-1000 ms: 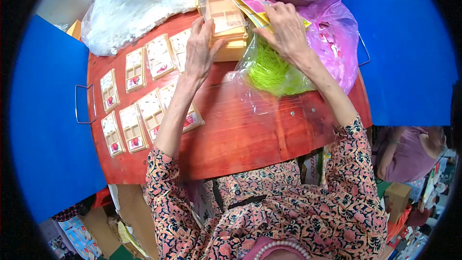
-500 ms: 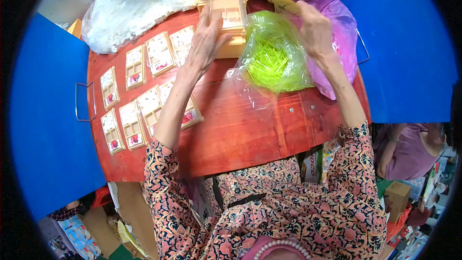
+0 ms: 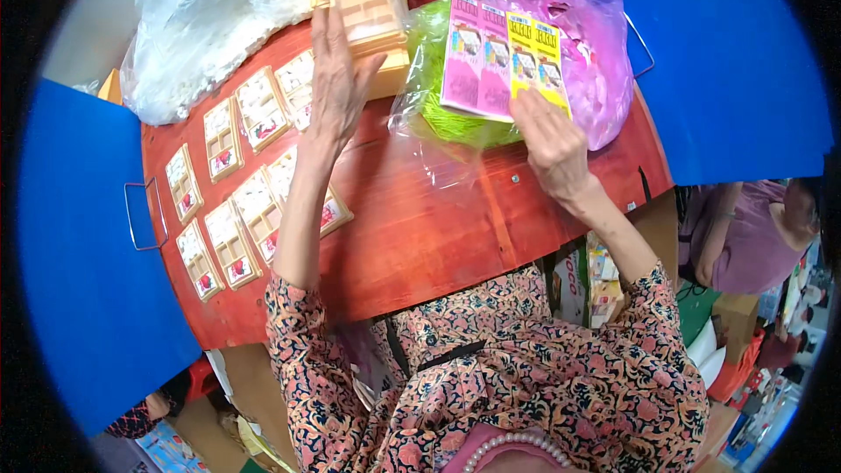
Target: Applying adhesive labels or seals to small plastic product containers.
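My right hand (image 3: 550, 142) pinches the lower edge of a pink and yellow printed card sheet (image 3: 477, 66). The sheet spreads above a clear bag of bright green strips (image 3: 455, 123) and hides part of it. Fingers stretched out and thumb apart, my left hand (image 3: 331, 88) lies beside a stack of pale wood-coloured compartment trays (image 3: 377, 22). Whether its fingertips touch the stack I cannot tell. Left of that hand, two rows of small compartment trays (image 3: 222, 142) sit on the red table (image 3: 412, 254), holding white pieces and red printed pieces.
A clear bag of white filling (image 3: 197, 52) lies at the far left. Pink plastic bags (image 3: 600, 61) stand at the far right. Blue panels (image 3: 745, 61) with wire handles flank the table on both sides. Another person (image 3: 749, 236) is at the right, beyond the table.
My right hand has come nearer from the far right, and the printed sheet now shows broadside over the green bag. My left hand stays by the tray stack. The whole view has shifted slightly.
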The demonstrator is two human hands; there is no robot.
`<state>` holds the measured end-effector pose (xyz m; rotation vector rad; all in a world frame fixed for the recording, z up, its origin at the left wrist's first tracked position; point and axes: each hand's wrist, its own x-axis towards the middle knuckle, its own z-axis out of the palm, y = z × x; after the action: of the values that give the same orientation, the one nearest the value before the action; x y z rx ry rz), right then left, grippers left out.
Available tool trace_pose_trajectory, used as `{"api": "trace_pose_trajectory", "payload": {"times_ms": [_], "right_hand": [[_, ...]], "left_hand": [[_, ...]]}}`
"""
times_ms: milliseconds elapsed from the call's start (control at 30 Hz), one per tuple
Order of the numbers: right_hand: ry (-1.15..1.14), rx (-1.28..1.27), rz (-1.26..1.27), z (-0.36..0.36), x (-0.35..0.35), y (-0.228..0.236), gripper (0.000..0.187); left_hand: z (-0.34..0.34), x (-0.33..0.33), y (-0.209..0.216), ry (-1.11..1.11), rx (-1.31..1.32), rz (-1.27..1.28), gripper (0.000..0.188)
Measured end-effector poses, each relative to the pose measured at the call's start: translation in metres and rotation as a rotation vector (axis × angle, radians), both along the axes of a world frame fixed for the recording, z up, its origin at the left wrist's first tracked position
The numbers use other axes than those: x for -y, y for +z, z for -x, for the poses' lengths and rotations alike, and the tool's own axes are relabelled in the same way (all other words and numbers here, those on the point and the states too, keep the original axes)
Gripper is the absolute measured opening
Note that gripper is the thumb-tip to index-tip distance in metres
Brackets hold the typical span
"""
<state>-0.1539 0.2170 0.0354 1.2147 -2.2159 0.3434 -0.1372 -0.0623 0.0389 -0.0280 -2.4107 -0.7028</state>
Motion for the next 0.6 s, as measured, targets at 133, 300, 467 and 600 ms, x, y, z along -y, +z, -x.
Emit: {"api": "trace_pose_trajectory", "payload": {"times_ms": [133,300,467,600], "right_hand": [[-0.017,0.076,0.024,-0.016,-0.012,-0.013,0.03],[-0.032,0.145,0.025,-0.028,-0.019,-0.025,0.033],[0.004,0.192,0.049,-0.037,-0.028,-0.036,0.033],[-0.005,0.216,0.099,-0.037,-0.034,-0.044,0.03]], "left_hand": [[-0.031,-0.025,0.013,0.089,-0.117,0.036,0.054],[-0.06,-0.079,0.01,-0.052,-0.062,-0.131,0.033],[-0.046,-0.106,0.007,-0.125,0.14,-0.412,0.033],[-0.026,-0.1,-0.013,-0.176,0.448,-0.811,0.034]]}}
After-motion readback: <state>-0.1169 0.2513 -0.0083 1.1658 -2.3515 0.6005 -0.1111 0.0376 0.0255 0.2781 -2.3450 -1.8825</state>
